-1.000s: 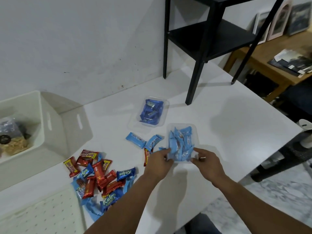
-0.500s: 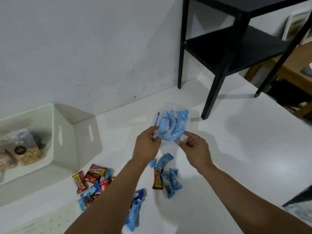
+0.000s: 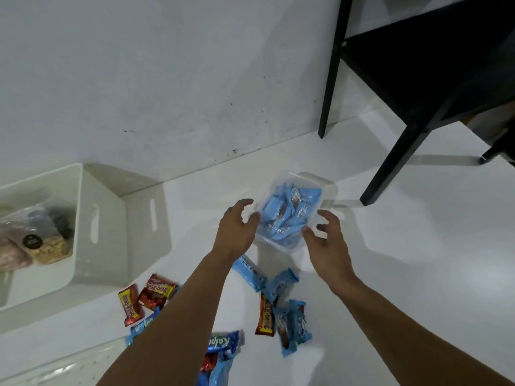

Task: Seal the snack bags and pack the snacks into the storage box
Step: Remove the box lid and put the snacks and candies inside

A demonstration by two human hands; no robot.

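Observation:
A clear plastic tray (image 3: 329,188) packed with blue-wrapped snacks (image 3: 289,213) sits on the white table near the wall, apparently stacked on a second clear tray. My left hand (image 3: 237,228) is at its left side and my right hand (image 3: 327,240) at its right side. Both have their fingers spread and grip nothing. The white storage box (image 3: 106,218) stands at the left with sealed snack bags (image 3: 39,243) inside. Loose red wrapped bars (image 3: 156,291) and blue wrapped bars (image 3: 264,281) lie on the table under my forearms.
A black shelf unit's leg (image 3: 390,165) stands on the table just right of the tray. A white perforated lid (image 3: 55,369) lies at the bottom left. The white wall runs along the back edge of the table.
Both hands carried the tray of blue snacks away from me toward the wall, set it down on the other tray and let go of it. The camera tilted forward.

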